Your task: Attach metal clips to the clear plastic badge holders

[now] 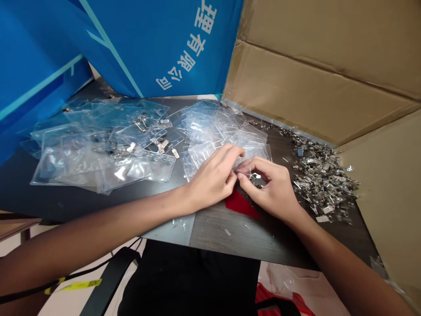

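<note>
My left hand (217,174) and my right hand (271,182) meet above the table, fingertips pinched close together. A clear strap loop (251,165) and the shiny metal of a badge clip (257,177) show inside the curl of my right hand. Whatever my left fingers pinch is hidden behind them. Just beyond my hands lies a pile of clear plastic badge holders (205,125). To the right is a heap of metal badge clips (324,180). On the left, more clear badge holders (79,164) lie spread out, with metal clips among them.
A red piece (241,205) lies under my hands on the dark table (226,237). Small clear scraps (179,224) lie near the front edge. Blue printed panels (138,48) stand behind, and cardboard (315,66) walls off the back right. A black chair armrest (110,281) is below left.
</note>
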Motion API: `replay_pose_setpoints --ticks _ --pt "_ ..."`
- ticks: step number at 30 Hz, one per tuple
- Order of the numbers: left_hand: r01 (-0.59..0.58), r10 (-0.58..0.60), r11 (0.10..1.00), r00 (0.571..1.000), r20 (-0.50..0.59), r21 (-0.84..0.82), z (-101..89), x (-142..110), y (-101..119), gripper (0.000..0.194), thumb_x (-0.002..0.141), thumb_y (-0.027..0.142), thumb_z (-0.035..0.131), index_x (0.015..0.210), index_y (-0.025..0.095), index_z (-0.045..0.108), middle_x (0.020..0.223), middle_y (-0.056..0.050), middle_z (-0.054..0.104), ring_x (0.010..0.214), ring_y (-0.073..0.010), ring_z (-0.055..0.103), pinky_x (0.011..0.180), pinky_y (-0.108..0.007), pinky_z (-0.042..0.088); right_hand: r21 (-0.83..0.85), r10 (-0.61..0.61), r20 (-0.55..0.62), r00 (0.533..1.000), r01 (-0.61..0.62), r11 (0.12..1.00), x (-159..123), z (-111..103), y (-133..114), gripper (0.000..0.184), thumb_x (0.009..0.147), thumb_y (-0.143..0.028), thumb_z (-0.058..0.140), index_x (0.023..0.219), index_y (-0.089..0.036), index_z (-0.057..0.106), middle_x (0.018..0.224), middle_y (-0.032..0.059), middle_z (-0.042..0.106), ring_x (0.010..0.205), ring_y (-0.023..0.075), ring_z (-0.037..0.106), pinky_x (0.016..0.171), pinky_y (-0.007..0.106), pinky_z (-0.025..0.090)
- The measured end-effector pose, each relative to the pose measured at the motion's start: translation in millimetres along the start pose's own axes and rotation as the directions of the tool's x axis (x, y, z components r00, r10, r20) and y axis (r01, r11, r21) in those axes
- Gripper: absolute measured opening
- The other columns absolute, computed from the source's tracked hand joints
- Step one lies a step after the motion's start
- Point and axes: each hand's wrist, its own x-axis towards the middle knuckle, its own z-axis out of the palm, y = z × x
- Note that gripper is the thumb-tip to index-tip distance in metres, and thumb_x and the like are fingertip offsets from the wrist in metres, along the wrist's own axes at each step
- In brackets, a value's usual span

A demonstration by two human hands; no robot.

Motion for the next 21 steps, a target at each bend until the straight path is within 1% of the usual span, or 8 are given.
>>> replay_pose_setpoints --ticks 3,7,9,11,14,18,19,21 --pt "-0.032 0.037 0.994 0.998 -0.052 0.1 -1.8 1.5 0.2 0.042 0.091 -0.001 0.051 0.128 0.018 0.055 0.129 -0.014 0.066 0.123 -0.0301 0.065 0.105 -0.047 0.059 0.039 0.088 0.004 0.996 -0.088 0.995 -0.3 -0.4 0.3 0.014 0.093 -0.018 0.07 0.082 -0.026 0.066 0.083 0.0039 0.078 0.077 0.0238 0.074 0.077 0.04 0.059" --pt "-0.073 0.091 0.976 0.992 -0.083 0.205 -2.7 1.9 0.8 0.043 0.088 -0.002 0.053 0.127 0.017 0.057 0.128 -0.015 0.066 0.123 -0.0312 0.065 0.106 -0.047 0.057 0.043 0.201 0.019 0.979 -0.201 0.979 -0.5 0.4 -1.6 0.013 0.09 -0.02 0.071 0.078 -0.025 0.066 0.073 0.001 0.075 0.063 0.0192 0.067 0.067 0.036 0.054" --pt "-0.096 0.123 0.963 0.988 -0.094 0.251 -1.6 1.3 1.7 0.044 0.086 -0.003 0.051 0.126 0.016 0.058 0.129 -0.016 0.067 0.121 -0.0315 0.065 0.105 -0.046 0.057 0.035 0.21 0.032 0.977 -0.211 0.977 -0.3 0.6 -3.0 0.014 0.087 -0.021 0.07 0.075 -0.024 0.063 0.067 -0.0007 0.071 0.059 0.0173 0.063 0.064 0.034 0.051" --pt "-0.102 0.135 0.953 0.986 -0.098 0.287 -0.7 1.1 2.6 0.043 0.088 -0.004 0.049 0.125 0.015 0.059 0.128 -0.016 0.068 0.118 -0.0314 0.065 0.103 -0.046 0.056 0.03 0.216 0.049 0.975 -0.218 0.975 0.3 0.1 -3.8 0.013 0.086 -0.02 0.068 0.074 -0.024 0.063 0.066 -0.0011 0.07 0.059 0.0169 0.062 0.065 0.034 0.05" --pt "-0.077 0.11 0.949 0.99 -0.092 0.305 -1.5 1.8 2.7 0.039 0.092 -0.001 0.049 0.125 0.016 0.059 0.126 -0.015 0.069 0.116 -0.0314 0.065 0.102 -0.047 0.054 0.001 0.226 0.071 0.972 -0.227 0.974 1.0 -1.4 -3.9 0.012 0.086 -0.021 0.066 0.075 -0.023 0.065 0.066 -0.001 0.071 0.061 0.0169 0.063 0.066 0.034 0.049" --pt "-0.047 0.073 0.958 0.994 -0.083 0.283 -5.9 4.4 -0.5 0.028 0.101 0.007 0.05 0.126 0.016 0.058 0.124 -0.015 0.069 0.115 -0.0307 0.065 0.101 -0.045 0.054 -0.064 0.206 0.074 0.976 -0.201 0.977 0.7 -2.4 -1.5 0.015 0.086 -0.021 0.067 0.072 -0.024 0.063 0.061 -0.0034 0.064 0.055 0.0146 0.054 0.061 0.032 0.045" --pt "-0.047 0.069 0.962 0.995 -0.075 0.27 -7.2 5.2 -1.5 0.025 0.103 0.009 0.051 0.126 0.015 0.058 0.124 -0.015 0.069 0.115 -0.0307 0.065 0.101 -0.046 0.053 -0.068 0.203 0.081 0.976 -0.198 0.978 0.3 -2.3 -0.8 0.014 0.086 -0.022 0.067 0.073 -0.024 0.064 0.061 -0.0033 0.064 0.055 0.0148 0.054 0.061 0.033 0.045" --pt "-0.044 0.06 0.972 0.996 -0.063 0.23 -9.6 7.0 -3.5 0.02 0.106 0.013 0.051 0.125 0.015 0.057 0.124 -0.015 0.069 0.116 -0.0306 0.065 0.103 -0.047 0.053 -0.035 0.209 0.106 0.972 -0.207 0.978 -0.5 -2.0 0.5 0.011 0.09 -0.023 0.069 0.079 -0.023 0.067 0.067 -0.0015 0.069 0.059 0.0169 0.06 0.064 0.035 0.049"
